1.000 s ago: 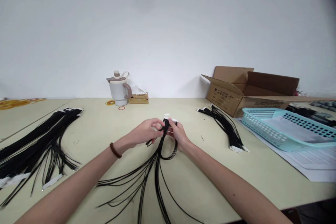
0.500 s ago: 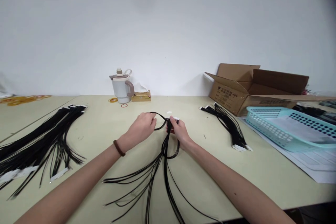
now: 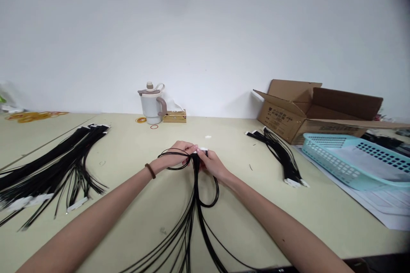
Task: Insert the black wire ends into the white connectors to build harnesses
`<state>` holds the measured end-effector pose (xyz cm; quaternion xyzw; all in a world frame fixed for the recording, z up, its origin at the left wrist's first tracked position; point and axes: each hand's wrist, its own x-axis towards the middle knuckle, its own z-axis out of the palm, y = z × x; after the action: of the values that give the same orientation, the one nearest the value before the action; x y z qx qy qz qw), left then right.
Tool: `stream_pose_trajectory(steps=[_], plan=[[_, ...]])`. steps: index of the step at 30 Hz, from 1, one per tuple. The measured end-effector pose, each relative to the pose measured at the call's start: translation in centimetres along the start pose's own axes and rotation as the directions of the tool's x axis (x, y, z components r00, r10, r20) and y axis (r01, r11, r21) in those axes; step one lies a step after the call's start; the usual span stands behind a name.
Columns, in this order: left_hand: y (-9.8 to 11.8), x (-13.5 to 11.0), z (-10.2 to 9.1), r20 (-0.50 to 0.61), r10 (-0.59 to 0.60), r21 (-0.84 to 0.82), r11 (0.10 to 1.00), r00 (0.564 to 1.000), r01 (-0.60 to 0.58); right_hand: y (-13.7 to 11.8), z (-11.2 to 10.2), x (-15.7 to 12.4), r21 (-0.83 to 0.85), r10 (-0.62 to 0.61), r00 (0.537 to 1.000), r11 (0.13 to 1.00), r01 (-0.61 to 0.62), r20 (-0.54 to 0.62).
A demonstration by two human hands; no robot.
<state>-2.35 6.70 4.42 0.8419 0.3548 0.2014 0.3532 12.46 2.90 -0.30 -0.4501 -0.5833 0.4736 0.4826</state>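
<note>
A bundle of thin black cables (image 3: 194, 204) with white connectors at the top lies in front of me on the pale green table (image 3: 128, 187). My left hand (image 3: 177, 154) and my right hand (image 3: 209, 163) meet at its upper end, both closed on the cables near the connectors. A loop of black cable curves out to the left of my left hand, and another loop hangs below my right hand. The loose ends fan out toward the near table edge. A brown band sits on my left wrist.
A large pile of black cables (image 3: 48, 166) lies at the left, a smaller bundle (image 3: 278, 153) at the right. A white jug (image 3: 153, 102), rubber bands (image 3: 141, 120) and a small box stand by the wall. An open cardboard box (image 3: 317, 111) and a turquoise basket (image 3: 355, 160) on paper sit at the right.
My hands came a little closer to me with the bundle. The loop by my left hand grew and dropped to its left. A white piece now lies alone on the table beyond my hands.
</note>
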Motion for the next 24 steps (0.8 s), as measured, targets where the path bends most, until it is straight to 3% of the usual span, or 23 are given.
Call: stream_pose_trajectory(steps=[3,5,9,14,24], plan=[[-0.6,0.1,-0.2,0.056,-0.001,-0.130,0.992,0.998,0.009,0.5,-0.6,0.3,-0.122,-0.026,1.000,0.992,0.025,-0.005],[-1.0,0.1,-0.4,0.072,-0.002,-0.197,0.980,0.997,0.016,0.7,-0.9,0.4,-0.199,-0.074,0.995,0.978,0.059,-0.067],[-1.5,0.1,-0.6,0.015,-0.052,-0.326,0.944,0.999,0.054,0.6,-1.4,0.5,-0.346,-0.230,0.958,0.924,0.161,-0.168],[-2.1,0.1,-0.4,0.045,-0.097,-0.456,0.883,0.994,0.107,0.5,-1.3,0.2,-0.460,-0.334,0.940,0.847,0.266,-0.070],[-1.7,0.0,-0.1,0.102,-0.064,-0.405,0.909,0.993,0.100,0.9,-1.4,0.1,-0.560,-0.373,0.928,0.768,0.312,0.006]])
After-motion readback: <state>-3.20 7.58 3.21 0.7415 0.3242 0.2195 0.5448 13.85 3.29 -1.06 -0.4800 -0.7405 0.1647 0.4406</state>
